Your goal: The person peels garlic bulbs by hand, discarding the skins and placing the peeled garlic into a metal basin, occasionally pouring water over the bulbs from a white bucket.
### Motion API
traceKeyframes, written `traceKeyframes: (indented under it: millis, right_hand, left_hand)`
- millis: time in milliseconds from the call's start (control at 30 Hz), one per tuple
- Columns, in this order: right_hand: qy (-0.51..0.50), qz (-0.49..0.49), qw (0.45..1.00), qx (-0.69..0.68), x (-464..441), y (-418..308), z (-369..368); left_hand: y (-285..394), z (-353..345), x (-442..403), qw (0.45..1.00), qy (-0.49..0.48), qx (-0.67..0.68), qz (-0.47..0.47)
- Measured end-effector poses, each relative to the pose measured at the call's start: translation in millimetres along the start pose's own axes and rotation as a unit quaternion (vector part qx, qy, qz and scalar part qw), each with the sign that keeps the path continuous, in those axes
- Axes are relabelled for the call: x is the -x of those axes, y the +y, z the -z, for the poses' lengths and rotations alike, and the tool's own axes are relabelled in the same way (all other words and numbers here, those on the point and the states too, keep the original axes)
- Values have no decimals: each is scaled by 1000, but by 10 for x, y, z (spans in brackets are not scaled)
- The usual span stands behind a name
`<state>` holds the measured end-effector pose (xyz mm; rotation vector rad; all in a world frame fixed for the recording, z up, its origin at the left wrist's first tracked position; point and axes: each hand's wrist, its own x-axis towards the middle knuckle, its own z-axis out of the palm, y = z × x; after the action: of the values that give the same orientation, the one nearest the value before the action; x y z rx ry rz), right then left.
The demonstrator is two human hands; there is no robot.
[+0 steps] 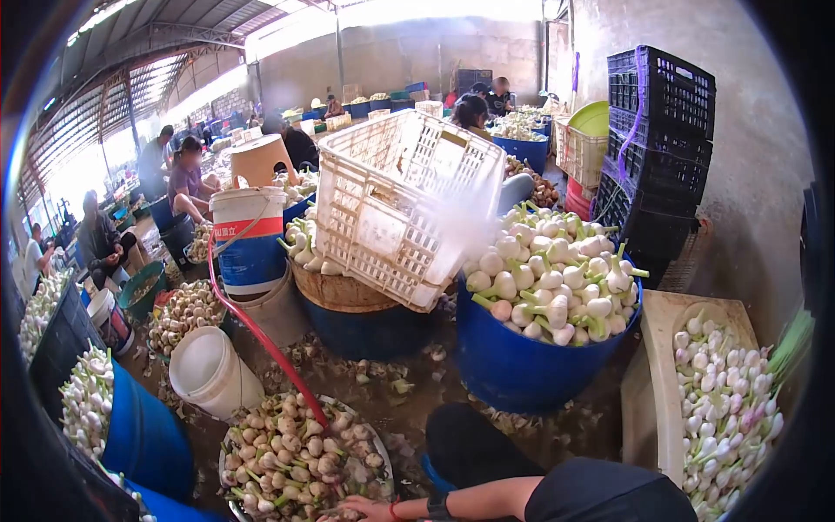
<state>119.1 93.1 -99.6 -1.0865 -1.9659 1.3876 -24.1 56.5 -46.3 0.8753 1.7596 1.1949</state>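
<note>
At the bottom edge, my right hand (369, 509) rests on the heap of garlic bulbs (291, 457) in a round metal basin (383, 452). Its fingers reach out over the bulbs and look open, though the frame cuts off part of the hand. The wrist carries a dark watch (437, 506) and a red string bracelet (395, 510). A long red curved bar (270, 335) slants down, its lower end among the bulbs. My bent dark knee (474, 448) is just beyond the forearm. My left hand is out of view.
Ahead stands a blue tub (544, 374) heaped with trimmed garlic. A white plastic crate (391, 217) leans across another tub. White buckets (216, 372) stand left, black crates (648, 157) are stacked right. A pale trough (648, 383) holds white bulbs. Several people sit farther back.
</note>
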Motion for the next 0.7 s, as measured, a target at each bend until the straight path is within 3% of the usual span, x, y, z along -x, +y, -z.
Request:
traceKeyframes:
  millis: [33,67,133,200,267,333,400,433,467,500,533,600,633,667,700]
  right_hand:
    - [-56,3,998,-41,-38,-73,115]
    - [-63,4,997,-44,-28,-142,157]
    - [11,78,996,-43,23,-134,140]
    - [23,88,994,56,98,-178,147]
    - [-12,47,998,47,170,-451,261]
    - [-55,50,997,26,163,-400,289]
    - [-24,-10,999,-26,157,-459,283]
    - [-47,-161,938,-303,139,-400,264]
    - [-63,-301,780,-545,133,-347,265]
    - [-120,-325,725,-595,139,-274,306]
    - [-125,-328,723,-595,158,-283,317]
    - [-113,-270,863,-411,208,-301,284]
    - [-116,-233,899,-353,269,-431,274]
    - [-122,-237,897,-353,250,-482,341]
    - [-184,-259,842,-437,241,-521,428]
  left_hand:
    - [220,-56,156,986,-31,165,18]
    - [270,-107,249,978,-10,197,70]
    - [-78,-151,192,981,-27,179,67]
    - [-502,-110,85,986,-67,141,50]
    - [-496,-174,57,960,2,262,99]
    - [-501,-163,58,964,21,251,91]
    - [-413,-117,48,953,8,279,113]
    - [-361,-96,69,942,-24,305,135]
    - [-289,-88,113,942,-14,306,137]
    - [-208,-78,162,917,-46,360,163]
    - [-130,-75,199,888,-80,413,186]
    - [-92,-62,272,885,-81,408,208]
    - [-120,-86,281,905,-101,374,178]
    - [-34,-104,316,921,-120,339,148]
    - [64,-98,335,904,-111,375,173]
